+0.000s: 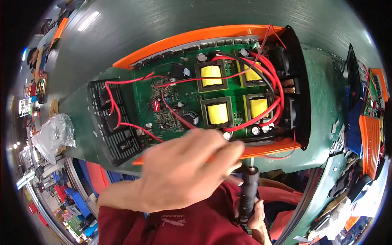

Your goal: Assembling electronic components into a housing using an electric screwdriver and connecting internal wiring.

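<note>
An open electronic unit lies before me, with orange side panels [204, 34], a green circuit board [179, 90], yellow-wrapped transformers [217, 113] and red wires [265, 116]. My left hand [183, 167], slightly blurred, is over its near side panel, fingers bent and pressed together; whatever they may hold is hidden. My right hand [258, 220] grips a black screwdriver [250, 192] low on its body. The screwdriver stands nearly upright in the picture, its shank meeting the near orange panel. A slotted black end plate [114, 122] sits at the unit's left end.
The unit rests on a green table [77, 98]. At the left edge is a clear plastic bag [55, 136]. Another orange-panelled unit [369, 139] stands at the far right, near loose dark parts [341, 179]. Blue bins [77, 202] are at the lower left.
</note>
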{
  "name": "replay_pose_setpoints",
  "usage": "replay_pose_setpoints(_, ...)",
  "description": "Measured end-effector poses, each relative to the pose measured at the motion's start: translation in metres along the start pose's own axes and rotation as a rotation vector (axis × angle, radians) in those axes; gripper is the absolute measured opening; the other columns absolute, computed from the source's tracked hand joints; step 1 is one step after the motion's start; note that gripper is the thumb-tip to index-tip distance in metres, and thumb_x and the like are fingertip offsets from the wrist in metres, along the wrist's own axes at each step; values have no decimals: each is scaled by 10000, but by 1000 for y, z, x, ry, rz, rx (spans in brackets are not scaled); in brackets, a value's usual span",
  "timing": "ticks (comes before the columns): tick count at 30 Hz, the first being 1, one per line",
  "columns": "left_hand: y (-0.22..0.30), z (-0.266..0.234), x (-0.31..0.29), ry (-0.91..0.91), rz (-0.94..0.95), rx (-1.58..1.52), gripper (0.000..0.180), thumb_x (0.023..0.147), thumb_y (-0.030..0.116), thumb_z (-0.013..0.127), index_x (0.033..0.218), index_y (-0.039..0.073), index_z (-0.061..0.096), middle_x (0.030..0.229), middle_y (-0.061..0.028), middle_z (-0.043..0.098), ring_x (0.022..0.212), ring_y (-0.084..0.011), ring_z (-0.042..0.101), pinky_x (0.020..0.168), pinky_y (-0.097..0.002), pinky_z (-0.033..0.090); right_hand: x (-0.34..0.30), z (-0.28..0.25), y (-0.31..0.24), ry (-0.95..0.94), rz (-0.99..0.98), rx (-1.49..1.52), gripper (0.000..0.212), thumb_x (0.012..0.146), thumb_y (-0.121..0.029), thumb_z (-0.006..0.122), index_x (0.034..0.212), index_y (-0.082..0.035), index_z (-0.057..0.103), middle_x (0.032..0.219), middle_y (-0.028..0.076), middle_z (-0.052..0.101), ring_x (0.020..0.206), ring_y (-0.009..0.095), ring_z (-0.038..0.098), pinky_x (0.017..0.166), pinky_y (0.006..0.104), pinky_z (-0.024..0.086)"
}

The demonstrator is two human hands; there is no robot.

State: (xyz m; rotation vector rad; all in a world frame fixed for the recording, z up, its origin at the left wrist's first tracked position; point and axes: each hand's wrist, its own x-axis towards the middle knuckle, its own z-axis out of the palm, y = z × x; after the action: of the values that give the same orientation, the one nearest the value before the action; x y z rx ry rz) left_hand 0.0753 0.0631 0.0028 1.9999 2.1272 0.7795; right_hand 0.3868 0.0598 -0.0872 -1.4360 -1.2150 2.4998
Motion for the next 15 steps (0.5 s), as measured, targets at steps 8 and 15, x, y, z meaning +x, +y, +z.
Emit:
replay_pose_setpoints(8, -57, -51, -108, 312, -478, 223, 203, 785, 88, 857, 951, 51, 747, 843, -86, 629, 680, -206, 594, 558, -295, 443, 1, -27, -17, 584, -409, 223, 749, 881, -589, 657, 1295, 22, 532, 700, 83, 595, 561, 165, 566, 506, 262, 444)
replay_pose_setpoints(15, -68, -84, -162, 513, -663, 385, 94, 935, -7, 696, 1028, -15, 708, 936, -103, 629, 766, -160, 575, 605, -256, 440, 35, -20, -126, 984, -389, -745, 524, 985, -164, 681, 1456, -32, 493, 1133, 97, 638, 712, 105, 508, 610, 248, 442)
